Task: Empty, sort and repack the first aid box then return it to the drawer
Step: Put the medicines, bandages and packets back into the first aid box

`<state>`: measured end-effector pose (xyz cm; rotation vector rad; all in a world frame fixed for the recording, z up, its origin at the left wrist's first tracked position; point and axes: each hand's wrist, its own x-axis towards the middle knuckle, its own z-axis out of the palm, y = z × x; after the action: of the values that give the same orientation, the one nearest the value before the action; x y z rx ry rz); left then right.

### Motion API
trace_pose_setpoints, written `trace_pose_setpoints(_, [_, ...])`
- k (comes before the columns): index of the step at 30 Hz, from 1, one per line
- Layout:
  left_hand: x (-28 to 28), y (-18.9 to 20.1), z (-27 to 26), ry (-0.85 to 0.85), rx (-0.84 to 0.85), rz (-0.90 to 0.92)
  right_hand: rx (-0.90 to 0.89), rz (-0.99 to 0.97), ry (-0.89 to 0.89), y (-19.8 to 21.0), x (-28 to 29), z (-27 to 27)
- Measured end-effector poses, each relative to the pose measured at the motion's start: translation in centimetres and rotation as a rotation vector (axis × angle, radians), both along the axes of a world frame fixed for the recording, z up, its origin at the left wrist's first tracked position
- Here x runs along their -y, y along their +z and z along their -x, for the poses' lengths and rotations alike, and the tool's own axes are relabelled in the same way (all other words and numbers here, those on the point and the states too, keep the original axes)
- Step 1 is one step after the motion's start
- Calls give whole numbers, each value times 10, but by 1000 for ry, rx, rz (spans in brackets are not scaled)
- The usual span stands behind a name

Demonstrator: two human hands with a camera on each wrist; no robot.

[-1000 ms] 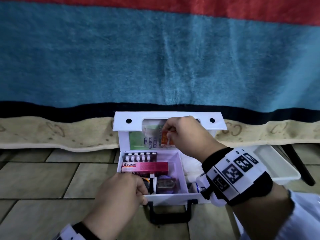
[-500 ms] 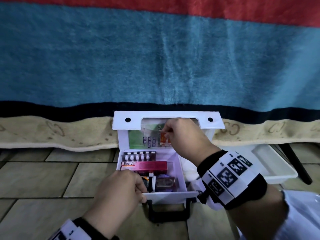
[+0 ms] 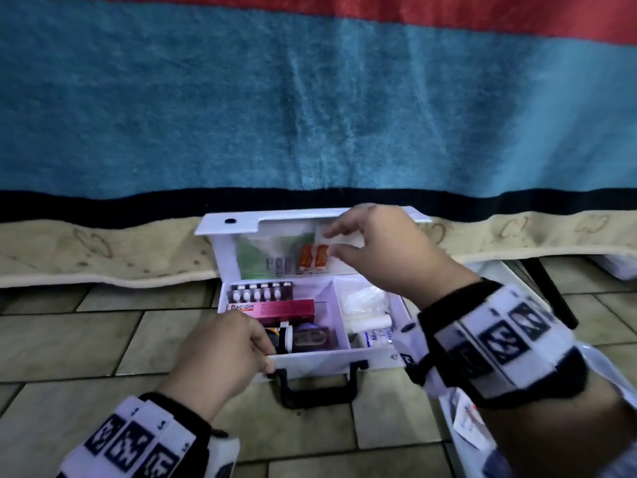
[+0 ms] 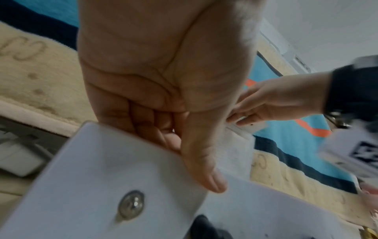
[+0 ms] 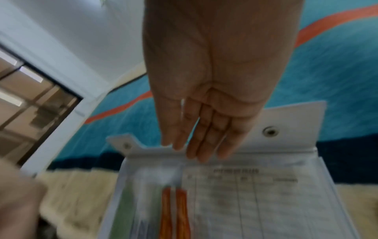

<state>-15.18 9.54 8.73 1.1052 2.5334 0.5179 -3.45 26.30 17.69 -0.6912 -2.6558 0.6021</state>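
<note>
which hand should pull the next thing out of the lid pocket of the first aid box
Right. The right hand is already up at the lid pocket, beside the orange sachets, while the left hand grips the box's front wall.

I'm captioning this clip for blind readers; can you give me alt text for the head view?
A right hand pinches a small white packet at the raised lid of an open white plastic first aid box on a tiled floor, while the left hand grips the box's front edge.
</note>
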Motion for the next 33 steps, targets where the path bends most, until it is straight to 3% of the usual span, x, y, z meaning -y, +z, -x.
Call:
trace_pose_setpoints(5, [-6,0,12,-40,130,34,-174,294,129,19,10,-75])
trace_pose_setpoints(8, [-10,-6,14,-50,238,8,-125,198,21,12,-8,-124])
trace_pose_setpoints(11, [-10,-23,18,21,386,-120,34,69,-139,-4,-25,-168])
trace_pose_setpoints(13, [-10,-35,24,29,398,-146,125,34,-219,-14,-30,-191])
trace_pose_setpoints(21, [-11,-13,37,-8,303,-79,544,38,-262,-46,-42,-211])
trace_pose_setpoints(26, [-22,43,40,-65,46,74,628,-42,-228,-74,-58,-183])
trace_pose_setpoints(28, [-27,57,50,37,-39,11,619,-34,-252,-82,-61,-170])
trace_pose_setpoints(31, [-31,65,61,149,-65,-227,664,-45,-281,-93,-63,-155])
trace_pose_setpoints(33, [-32,64,61,160,-213,-339,687,-64,-306,-97,-61,-148])
